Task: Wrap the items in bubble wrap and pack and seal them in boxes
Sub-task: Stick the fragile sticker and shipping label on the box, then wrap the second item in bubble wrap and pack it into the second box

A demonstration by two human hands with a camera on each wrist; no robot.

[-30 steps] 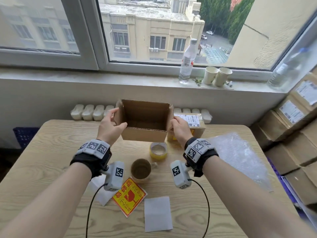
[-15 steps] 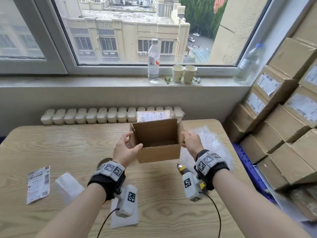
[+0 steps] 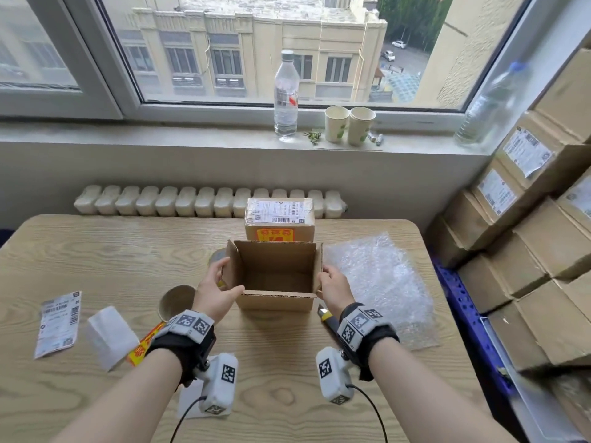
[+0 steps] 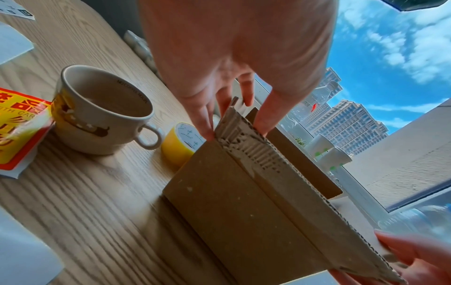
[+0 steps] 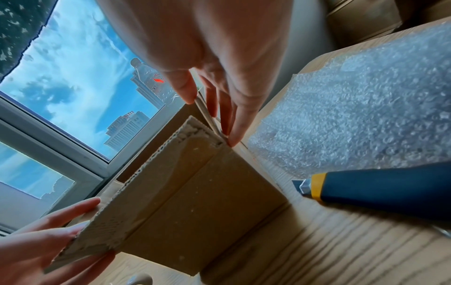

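Since a moment ago, I have carried the open box toward the right of the table [image 3: 96, 251] and set it down beside the bubble wrap [image 3: 377, 282]. That crinkled clear sheet lies flat, just right of the box. A sealed parcel [image 3: 279, 219] with a shipping label stands right behind. The open box [image 3: 275, 302] sits upright, flaps raised, nothing visible inside. My left hand [image 3: 214, 295] pinches its left flap, thumb inside at the front corner and fingers outside; my right hand [image 3: 334, 287] pinches the right flap the same way. The mug [image 3: 176, 302], likely the next thing to wrap, stands just left of my left wrist. A yellow tape roll [image 4: 182, 146] lies between mug and box. A blue utility knife [image 5: 390, 185] rests near my right wrist. To do this well, I should seat the box squarely, then fold the flaps fully outward so the opening stays clear.
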